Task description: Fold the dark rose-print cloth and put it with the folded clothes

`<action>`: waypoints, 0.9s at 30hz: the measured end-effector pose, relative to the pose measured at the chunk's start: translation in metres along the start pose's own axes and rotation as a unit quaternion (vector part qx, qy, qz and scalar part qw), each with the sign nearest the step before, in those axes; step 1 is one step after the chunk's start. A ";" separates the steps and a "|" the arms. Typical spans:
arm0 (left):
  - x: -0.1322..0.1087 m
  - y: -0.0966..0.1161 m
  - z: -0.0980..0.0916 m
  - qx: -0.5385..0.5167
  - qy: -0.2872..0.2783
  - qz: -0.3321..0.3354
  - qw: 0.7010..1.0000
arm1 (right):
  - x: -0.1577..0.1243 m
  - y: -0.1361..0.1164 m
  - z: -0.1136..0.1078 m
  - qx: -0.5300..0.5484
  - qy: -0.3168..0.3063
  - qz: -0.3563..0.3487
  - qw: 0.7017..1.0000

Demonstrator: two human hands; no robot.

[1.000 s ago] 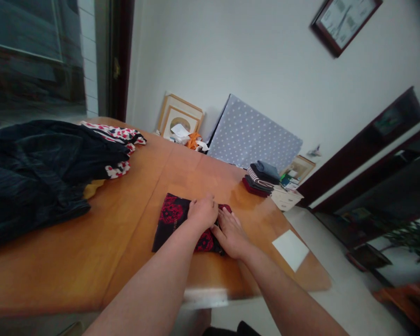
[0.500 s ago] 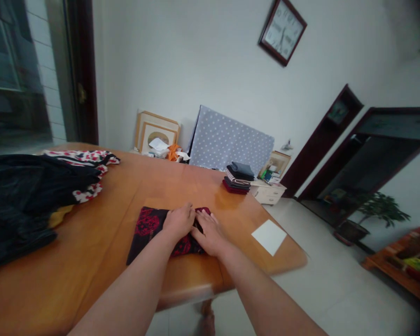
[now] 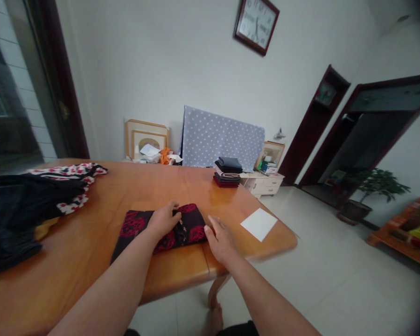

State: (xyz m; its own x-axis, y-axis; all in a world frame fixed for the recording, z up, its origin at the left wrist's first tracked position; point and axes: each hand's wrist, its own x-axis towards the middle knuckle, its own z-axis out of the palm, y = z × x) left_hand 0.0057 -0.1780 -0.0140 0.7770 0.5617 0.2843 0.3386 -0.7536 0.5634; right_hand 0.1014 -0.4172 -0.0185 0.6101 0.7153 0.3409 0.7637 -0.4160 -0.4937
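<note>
Folded red-black cloth (image 3: 161, 226) pressed flat under left hand (image 3: 164, 219), fingers together. Right hand (image 3: 220, 235) beside cloth edge, fingers spread. Folding step judged near complete; final smoothing required.

Two bare forearms, no sleeves, watch or rings showing. The left hand (image 3: 164, 219) and right hand (image 3: 221, 238) are both ungloved; a bare foot shows below.

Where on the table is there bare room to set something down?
Bare table lies between the folded red-and-black cloth under the left hand and the folded stack. Also between right hand and white paper. The dark clothes pile crowds the left end.
</note>
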 end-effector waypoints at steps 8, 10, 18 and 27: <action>-0.010 0.012 -0.006 0.022 -0.010 0.008 1.000 | -0.001 -0.011 -0.005 -0.027 -0.089 -0.076 0.993; -0.009 0.014 -0.005 0.034 -0.015 0.014 0.999 | 0.000 -0.010 -0.004 -0.032 -0.092 -0.071 0.993; -0.005 0.026 -0.017 0.084 -0.039 0.058 0.994 | 0.001 -0.006 0.002 -0.047 -0.097 -0.068 0.992; -0.077 0.073 -0.027 0.078 0.027 0.168 0.982 | -0.001 -0.003 0.004 -0.038 -0.073 -0.086 0.993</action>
State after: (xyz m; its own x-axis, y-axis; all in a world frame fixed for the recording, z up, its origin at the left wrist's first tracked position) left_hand -0.0435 -0.2671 0.0261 0.8308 0.2867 0.4771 0.1490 -0.9404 0.3055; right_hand 0.0979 -0.4149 -0.0205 0.4354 0.8514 0.2926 0.8715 -0.3172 -0.3740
